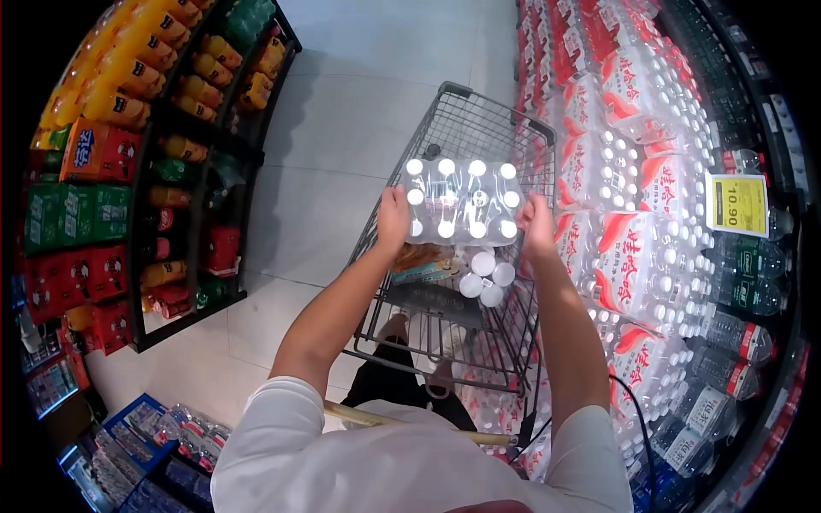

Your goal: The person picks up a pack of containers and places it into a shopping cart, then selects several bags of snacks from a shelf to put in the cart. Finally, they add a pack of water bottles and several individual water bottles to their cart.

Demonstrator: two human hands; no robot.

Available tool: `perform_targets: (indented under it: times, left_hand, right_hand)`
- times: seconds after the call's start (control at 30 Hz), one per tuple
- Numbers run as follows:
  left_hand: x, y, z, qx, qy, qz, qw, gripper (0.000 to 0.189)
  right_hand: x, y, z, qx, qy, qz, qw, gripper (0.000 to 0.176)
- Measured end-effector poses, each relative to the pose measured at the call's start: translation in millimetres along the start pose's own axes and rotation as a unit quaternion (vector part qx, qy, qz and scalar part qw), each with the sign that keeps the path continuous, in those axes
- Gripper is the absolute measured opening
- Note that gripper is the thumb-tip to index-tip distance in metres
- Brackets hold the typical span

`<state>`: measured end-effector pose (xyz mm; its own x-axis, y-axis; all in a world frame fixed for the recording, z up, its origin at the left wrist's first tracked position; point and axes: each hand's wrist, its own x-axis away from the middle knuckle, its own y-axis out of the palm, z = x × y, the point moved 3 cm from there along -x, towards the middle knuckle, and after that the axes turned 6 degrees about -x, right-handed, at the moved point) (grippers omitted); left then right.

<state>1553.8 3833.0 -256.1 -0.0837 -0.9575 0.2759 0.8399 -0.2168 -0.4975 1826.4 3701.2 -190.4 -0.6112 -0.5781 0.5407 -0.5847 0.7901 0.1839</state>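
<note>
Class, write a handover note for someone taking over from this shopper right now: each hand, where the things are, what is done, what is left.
Left hand: grips the left end of the clear shrink-wrapped pack of white-capped bottles.
Right hand: grips its right end.
Pack: held level above the grey wire shopping cart, not resting in it.
Done: a smaller bundle of white-capped bottles and a printed packet already lie in the cart.
Left: the held pack is not yet set down; probably lower it in beside them.
</note>
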Motion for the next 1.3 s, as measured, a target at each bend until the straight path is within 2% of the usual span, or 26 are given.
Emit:
perform_targets:
  times: [0.03,0.07,0.17,0.2,0.27,0.33,0.4,0.47,0.5,0.53,0.63,0.67,0.73,0.77,0.8,0.9,0.97,1.03,1.1,1.2,1.3]
  left_hand:
    - [3,7,-8,-0.007,0.000,0.010,1.000,0.044]
    - [4,15,-27,0.016,-0.057,-0.011,0.998,0.052]
    - [17,27,-77,-0.049,-0.162,-0.091,0.981,0.059]
    - [19,31,-85,-0.065,-0.144,-0.066,0.985,0.067]
    - [15,38,-97,-0.063,-0.145,-0.070,0.985,0.061]
    - [11,36,-82,-0.046,-0.125,-0.068,0.989,0.055]
    - [7,35,-62,-0.034,-0.121,-0.063,0.990,0.061]
    - [-2,46,-61,-0.018,-0.096,-0.049,0.994,0.065]
    - [-12,50,-53,-0.013,-0.064,-0.059,0.996,0.065]
    - [-18,51,-39,-0.009,-0.035,-0.069,0.997,0.066]
    - [-39,54,5,-0.063,0.019,-0.087,0.994,0.066]
    - [-47,59,6,-0.061,0.042,-0.102,0.992,0.067]
    - [-68,72,-5,-0.096,0.046,-0.165,0.980,0.068]
    - [-75,78,-11,-0.122,0.047,-0.196,0.972,0.068]
    - [-77,84,-16,-0.143,0.051,-0.194,0.969,0.069]
    - [-77,96,-23,-0.189,0.051,-0.203,0.959,0.073]
    - [-72,93,-23,-0.196,0.040,-0.236,0.951,0.077]
    - [-69,95,-29,-0.138,0.056,-0.251,0.956,0.080]
    - [-68,98,-32,-0.140,0.063,-0.251,0.956,0.071]
    - [-56,94,-30,-0.073,0.042,-0.261,0.962,0.060]
    - [-43,103,-37,-0.006,0.070,-0.210,0.975,0.056]
  right_hand:
    - [-13,-4,25,0.011,0.023,-0.019,0.999,0.040]
    - [-25,-15,54,0.028,0.042,-0.007,0.999,0.038]
    - [-35,-16,90,0.098,0.067,0.006,0.993,0.033]
    - [-33,-15,96,0.087,0.073,0.012,0.993,0.033]
    - [-37,-11,97,0.069,0.075,0.017,0.995,0.033]
    - [-40,-14,99,0.086,0.078,0.023,0.993,0.034]
    - [-45,-18,94,0.075,0.078,0.004,0.994,0.034]
    - [-47,-24,95,0.046,0.065,0.049,0.996,0.034]
    - [-45,-24,92,0.031,0.060,0.073,0.995,0.033]
    - [-46,-32,89,0.020,0.092,0.057,0.994,0.033]
    - [-45,-51,93,-0.041,0.040,0.002,0.998,0.033]
    - [-41,-53,94,-0.042,0.049,0.014,0.998,0.035]
    - [-37,-62,102,0.026,0.046,-0.015,0.998,0.023]
    - [-38,-65,105,0.059,0.041,-0.031,0.997,0.023]
    - [-35,-56,100,0.052,0.052,-0.004,0.997,0.038]
    - [-40,-45,83,0.098,0.114,0.072,0.986,0.050]
    - [-52,-57,84,0.066,0.100,0.045,0.992,0.045]
    - [-60,-60,74,0.030,0.112,0.004,0.993,0.039]
    - [-60,-53,58,0.055,0.042,0.003,0.998,0.040]
    - [-62,-51,43,0.041,0.002,-0.015,0.999,0.038]
    - [-65,-58,39,0.088,-0.016,-0.032,0.996,0.039]
